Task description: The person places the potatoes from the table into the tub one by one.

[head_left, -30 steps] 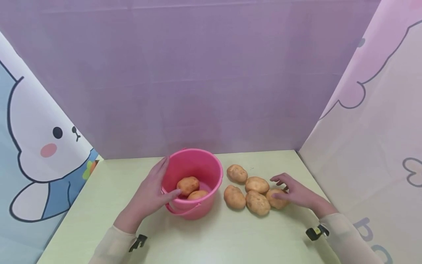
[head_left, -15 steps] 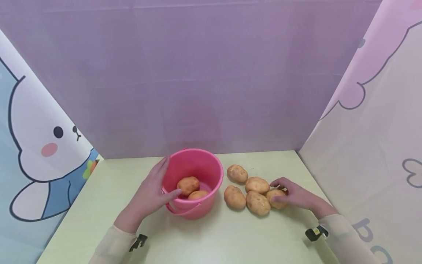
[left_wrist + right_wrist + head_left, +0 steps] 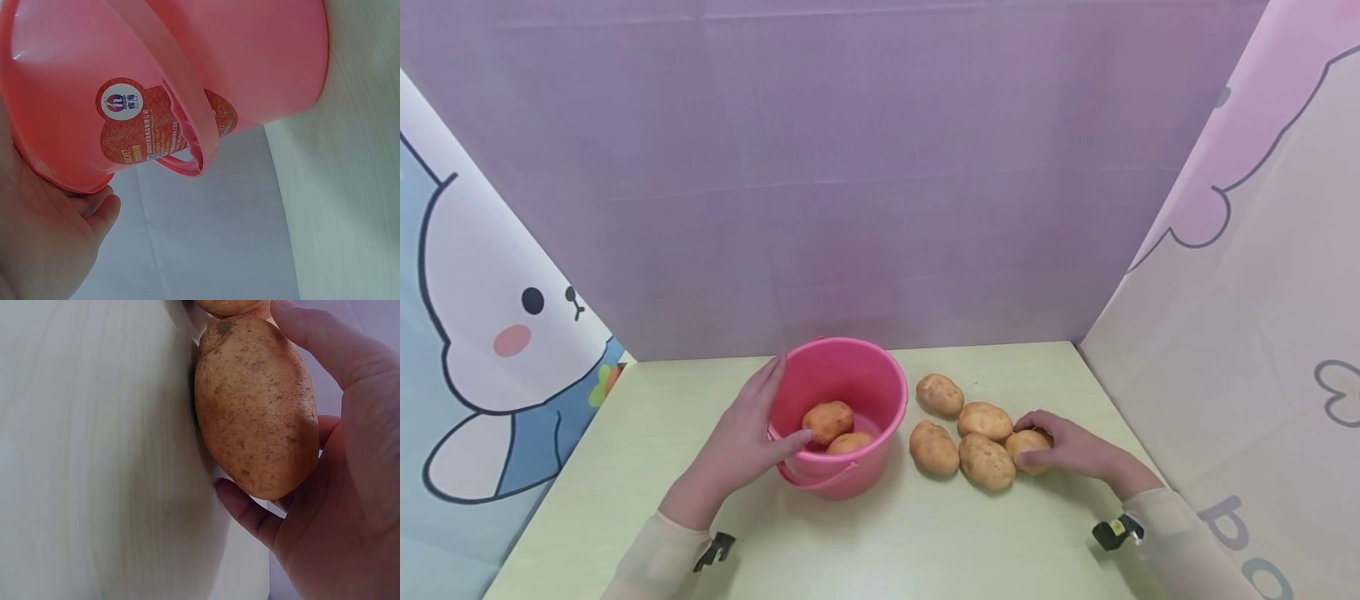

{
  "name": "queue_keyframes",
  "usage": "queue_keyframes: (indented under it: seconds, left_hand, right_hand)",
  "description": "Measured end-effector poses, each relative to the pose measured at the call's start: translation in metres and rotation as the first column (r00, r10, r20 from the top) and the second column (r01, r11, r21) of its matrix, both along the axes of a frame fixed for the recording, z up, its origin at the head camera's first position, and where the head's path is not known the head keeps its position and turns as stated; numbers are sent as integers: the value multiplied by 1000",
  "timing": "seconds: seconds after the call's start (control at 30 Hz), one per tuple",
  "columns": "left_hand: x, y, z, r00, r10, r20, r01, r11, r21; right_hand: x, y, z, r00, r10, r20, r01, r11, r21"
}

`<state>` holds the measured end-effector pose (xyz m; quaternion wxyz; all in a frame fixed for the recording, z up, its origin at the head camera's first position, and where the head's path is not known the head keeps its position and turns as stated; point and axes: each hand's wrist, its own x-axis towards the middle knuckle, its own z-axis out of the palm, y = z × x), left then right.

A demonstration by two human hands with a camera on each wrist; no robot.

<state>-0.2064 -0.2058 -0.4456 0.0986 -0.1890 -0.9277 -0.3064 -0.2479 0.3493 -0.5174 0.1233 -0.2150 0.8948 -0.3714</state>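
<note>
Head view: pink bucket (image 3: 852, 371) by your left hand (image 3: 743, 435), rightmost potato (image 3: 1024, 448) in your right hand (image 3: 1071, 447)

A purple backdrop (image 3: 880, 183) fills the far side of your space. A panel with a cartoon animal (image 3: 512, 333) stands to your left, and a pale patterned panel (image 3: 1247, 333) to your right. Between them lies your light wooden table (image 3: 910, 550). The pink bucket stands upright on it, its handle (image 3: 187, 112) hanging down outside the wall.

Your left hand rests against the left side of the bucket's rim, fingers and thumb spread wide, the thumb tip over the opening; you cannot tell from here how firmly it presses. Your right hand is partly closed, thumb and fingers curved around the rightmost potato, which lies on the table at the right end of a loose group.

Four other potatoes (image 3: 987, 461) lie between it and the bucket. Two more potatoes (image 3: 828, 422) sit inside, low in the bucket. Smaller still, you have a red label (image 3: 137, 128) on the bucket's wall and a black device (image 3: 1117, 531) at each wrist.
</note>
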Motion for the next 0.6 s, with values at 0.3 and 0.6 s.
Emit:
queue_keyframes:
  seconds: [0.3,0.6]
  left_hand:
    - [0,0,0,1000,0,-3,0,1000,4]
    - [0,1,0,1000,-2,-5,2,1000,4]
  right_hand:
    - [-4,1,-6,999,22,37,-22,999,-24]
    - [-3,0,-8,996,33,88,-27,997,-66]
